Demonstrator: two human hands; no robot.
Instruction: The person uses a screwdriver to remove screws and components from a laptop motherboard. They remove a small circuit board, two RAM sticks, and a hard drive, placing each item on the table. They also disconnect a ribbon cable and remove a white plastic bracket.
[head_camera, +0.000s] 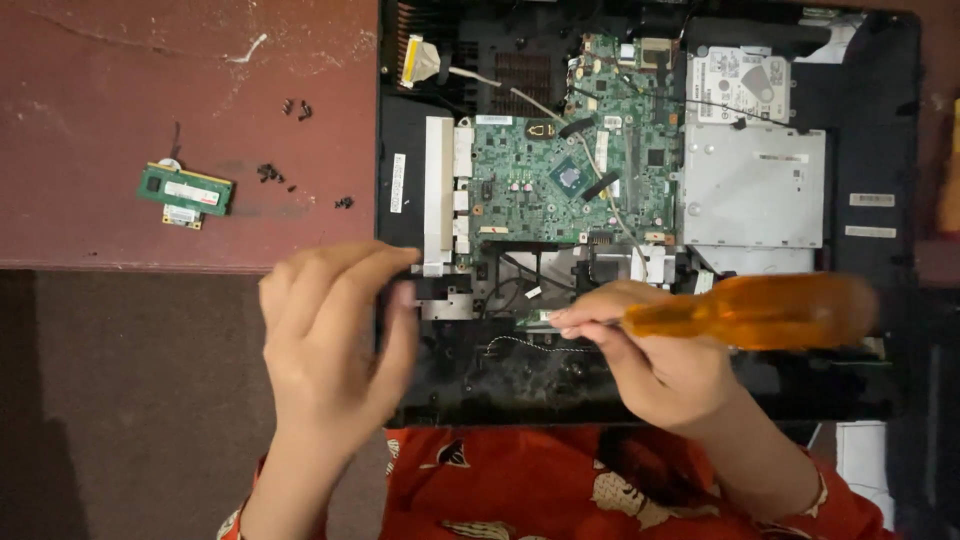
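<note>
Right hand, lower centre-right of the frame, has its grip closed round an orange-handled screwdriver. The handle lies sideways toward the right edge; the shaft end sits pinched at the fingertips near a small green strip in the opened laptop base. The tip is hidden, so contact can't be told.

Left hand, lower centre-left, is loosely open with fingers curled, holding nothing, at the chassis's left edge.

Judged: the screwdriver is light and rigid, its smooth plastic handle possibly slippery; best held round the thick handle.

The green motherboard, centre top, looks fragile. A memory module and loose black screws lie on the red table, upper left.
</note>
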